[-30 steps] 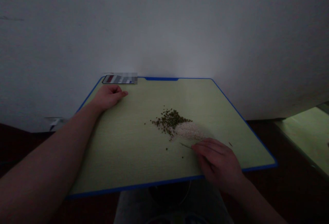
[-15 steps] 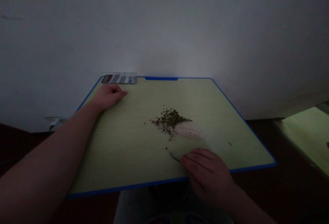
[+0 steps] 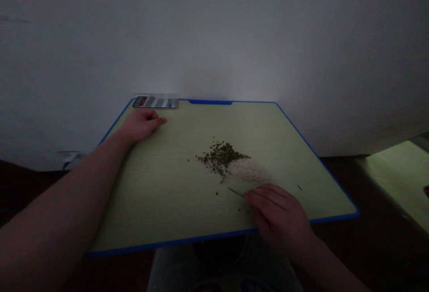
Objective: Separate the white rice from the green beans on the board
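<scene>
The heap of dark green seeds [image 3: 219,158] sits near the middle of a pale green cutting board [image 3: 161,202] with a blue rim, and it runs into a patch of white grains [image 3: 248,170] on its lower right. From here, I have my right hand [image 3: 278,218] just below and to the right of the white grains, near but not touching them. Its fingers are curled and grasping a thin stick [image 3: 236,192], whose tip points left toward the scattered seeds. The grip itself is partly hidden behind the fingers. My left hand [image 3: 140,126] is well apart from the heap, resting relaxed and empty near the board's far edge, just beside a phone [image 3: 156,102] whose surface is blurred out. The light is dim, so I cannot make out the individual seeds or exactly what kind they are. The white grains thin out into a fine dusting at their edge. A single stray seed [image 3: 299,187] lies off to the right.
</scene>
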`<state>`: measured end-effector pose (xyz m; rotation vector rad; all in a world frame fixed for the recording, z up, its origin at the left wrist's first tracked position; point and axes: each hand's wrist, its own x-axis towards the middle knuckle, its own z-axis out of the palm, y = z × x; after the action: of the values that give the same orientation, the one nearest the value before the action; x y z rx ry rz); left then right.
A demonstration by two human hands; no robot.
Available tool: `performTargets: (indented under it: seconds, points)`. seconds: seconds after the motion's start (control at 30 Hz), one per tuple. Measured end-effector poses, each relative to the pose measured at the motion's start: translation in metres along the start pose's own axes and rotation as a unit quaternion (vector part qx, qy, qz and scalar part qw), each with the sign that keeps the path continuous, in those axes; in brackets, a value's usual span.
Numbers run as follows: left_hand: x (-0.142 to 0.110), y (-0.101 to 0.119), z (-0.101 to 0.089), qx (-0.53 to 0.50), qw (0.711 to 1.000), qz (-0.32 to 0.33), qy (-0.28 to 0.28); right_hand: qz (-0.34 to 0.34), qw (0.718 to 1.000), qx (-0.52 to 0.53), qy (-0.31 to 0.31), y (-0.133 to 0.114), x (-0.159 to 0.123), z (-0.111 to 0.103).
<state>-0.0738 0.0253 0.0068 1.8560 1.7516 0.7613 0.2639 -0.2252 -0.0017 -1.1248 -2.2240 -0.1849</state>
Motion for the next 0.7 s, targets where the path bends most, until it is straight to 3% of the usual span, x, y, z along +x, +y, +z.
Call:
performTargets:
  seconds: [0.2,0.37,0.53,0.7]
  points:
    - [-0.001,0.001,0.0,0.015,1.0,-0.001,0.0,-0.028,0.997,0.067,-0.027,-0.007,0.022,0.015]
    - [0.003,-0.004,0.0,0.001,1.0,0.007,-0.002,-0.029,0.992,0.104,-0.068,-0.009,0.026,0.014]
    - [0.005,-0.007,0.001,0.003,1.0,0.01,0.001,-0.021,0.991,0.118,-0.061,-0.008,0.013,0.003]
    - [0.003,-0.004,0.0,-0.006,1.0,0.009,-0.002,0.0,0.999,0.048,-0.021,-0.012,0.005,0.001]
